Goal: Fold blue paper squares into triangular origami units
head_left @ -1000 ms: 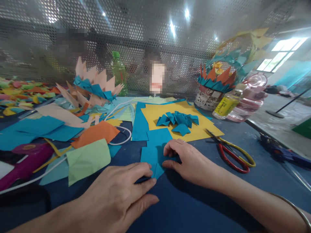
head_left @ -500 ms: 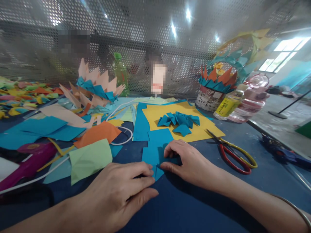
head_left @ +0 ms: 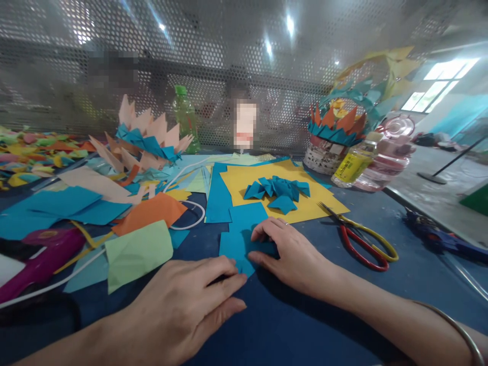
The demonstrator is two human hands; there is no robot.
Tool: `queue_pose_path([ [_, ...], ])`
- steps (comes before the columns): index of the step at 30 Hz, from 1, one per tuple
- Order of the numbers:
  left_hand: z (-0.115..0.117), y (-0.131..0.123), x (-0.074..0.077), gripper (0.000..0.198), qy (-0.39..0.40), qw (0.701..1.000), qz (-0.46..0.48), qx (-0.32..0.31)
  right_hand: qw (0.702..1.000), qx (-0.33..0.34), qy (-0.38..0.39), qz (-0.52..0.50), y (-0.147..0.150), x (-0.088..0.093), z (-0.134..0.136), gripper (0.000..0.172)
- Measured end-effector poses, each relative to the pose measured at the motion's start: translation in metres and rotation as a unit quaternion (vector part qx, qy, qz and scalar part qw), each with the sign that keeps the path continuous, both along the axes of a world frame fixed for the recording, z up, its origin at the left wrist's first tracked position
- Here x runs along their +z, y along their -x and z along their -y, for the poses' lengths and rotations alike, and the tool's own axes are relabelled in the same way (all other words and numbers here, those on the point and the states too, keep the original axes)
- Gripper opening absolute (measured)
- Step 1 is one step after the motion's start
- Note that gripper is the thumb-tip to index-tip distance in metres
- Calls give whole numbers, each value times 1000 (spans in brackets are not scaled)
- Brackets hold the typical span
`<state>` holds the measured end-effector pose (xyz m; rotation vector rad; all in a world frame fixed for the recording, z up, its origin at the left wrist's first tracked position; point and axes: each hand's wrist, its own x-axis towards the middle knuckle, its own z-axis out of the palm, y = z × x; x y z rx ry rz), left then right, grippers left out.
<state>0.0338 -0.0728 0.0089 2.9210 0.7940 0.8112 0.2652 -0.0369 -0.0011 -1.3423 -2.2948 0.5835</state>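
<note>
My left hand (head_left: 194, 290) lies palm down with its fingers stretched out, the fingertips resting on the lower edge of a blue paper piece (head_left: 232, 247). On the right side of that paper, my right hand (head_left: 287, 249) has its fingers bent, with a gap between thumb and forefinger. Its palm side is hidden. Another blue strip (head_left: 247, 211) lies just beyond. Several folded blue paper pieces (head_left: 280, 189) sit in a pile on a yellow sheet (head_left: 320, 206). Scissors (head_left: 364, 246) with a red and a yellow handle lie right of my right hand.
A purple glue gun (head_left: 49, 259) with a white cord lies at left, near green paper (head_left: 139, 254) and orange paper (head_left: 150, 213). Paper crowns (head_left: 147, 142), a green bottle (head_left: 185, 119) and a yellow-labelled bottle (head_left: 353, 165) stand behind. A blue tool (head_left: 442, 236) is by the right edge.
The view has shifted slightly, so things sit a little further left. My right thumb has drawn back from the paper's lower corner, and the gap to its forefinger looks wider.
</note>
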Motion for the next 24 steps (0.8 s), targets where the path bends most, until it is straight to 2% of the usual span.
queue_pose_path([
  [7,6,-1,2,38,-22,999,-36,23,997,18,-5,-76,-9,-6,-15,17],
  [12,3,2,-3,34,-1,999,-47,6,991,39,26,-122,-7,-1,-12,18],
  [16,2,3,-5,33,-6,999,-39,6,987,37,19,-153,-5,5,-7,23],
  [19,1,3,-5,33,-6,999,-37,9,988,56,29,-138,-5,12,-6,21],
  [24,1,2,-9,35,18,998,-64,24,985,118,72,-100,-10,19,-9,40],
])
